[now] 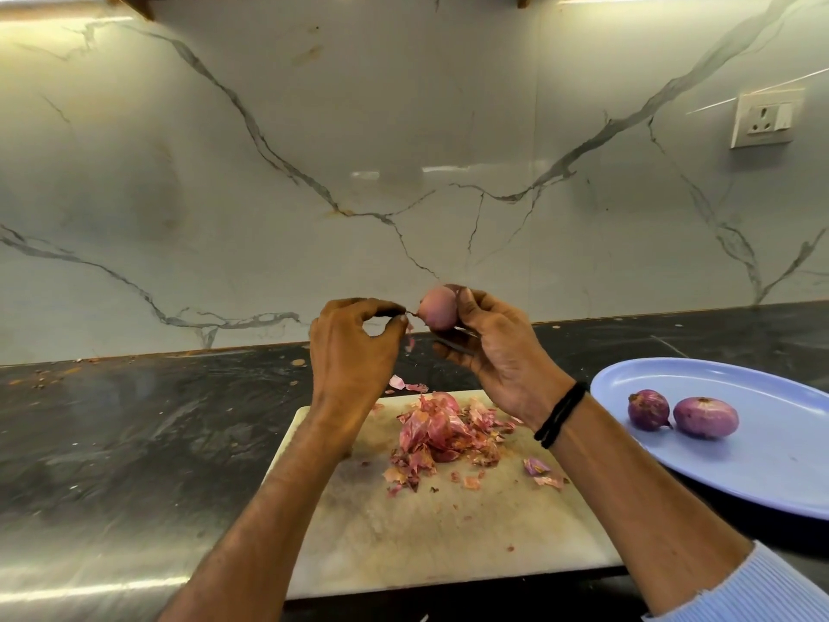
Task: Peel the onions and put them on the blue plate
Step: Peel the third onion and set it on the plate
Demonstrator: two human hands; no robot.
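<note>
My right hand (498, 347) holds a small pink onion (438, 308) up in the air above the cutting board, fingers curled round it. A thin dark blade-like thing shows under the fingers of that hand. My left hand (354, 347) pinches a thin strip of skin at the onion's left tip. Two peeled purple onions (648, 409) (705, 417) lie side by side on the blue plate (762, 478) at the right.
A white cutting board (430, 531) lies on the dark counter (134, 433) below my hands, with a heap of pink onion skins (442, 435) on it. A few skin scraps lie behind the board. The marble wall carries a socket (765, 119) at the right.
</note>
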